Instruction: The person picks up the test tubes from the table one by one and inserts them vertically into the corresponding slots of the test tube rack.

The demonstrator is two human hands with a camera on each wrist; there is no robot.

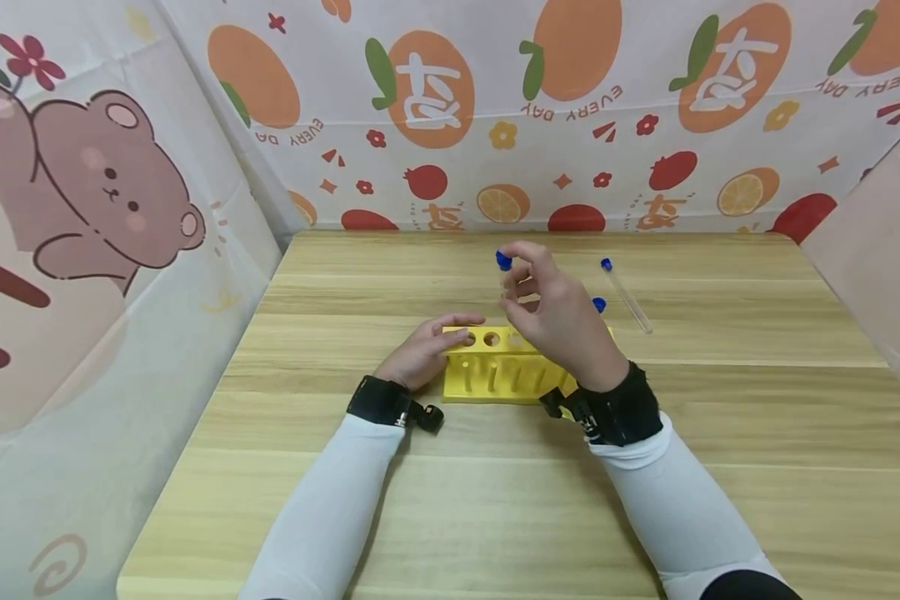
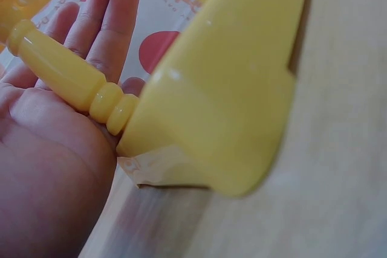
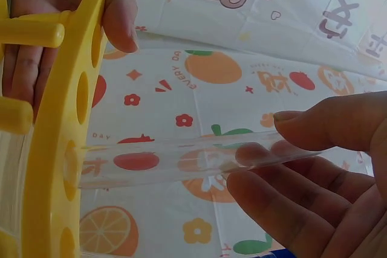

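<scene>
A yellow test-tube rack (image 1: 495, 367) stands mid-table. My left hand (image 1: 426, 350) holds its left end, with the palm (image 2: 48, 149) against the rack's side (image 2: 224, 89) and fingertips (image 3: 118, 16) over the top plate. Above the rack, my right hand (image 1: 551, 321) pinches a clear tube (image 3: 181, 161) with a blue cap (image 1: 503, 260). The tube's lower tip is at a hole in the top plate (image 3: 66, 149). Another blue cap (image 1: 599, 304) shows just behind my right hand; what it sits on is hidden.
A second clear tube with a blue cap (image 1: 627, 297) lies on the wooden table (image 1: 495, 517) to the right of the rack. Patterned cloth walls (image 1: 495, 125) close off the left, back and right sides.
</scene>
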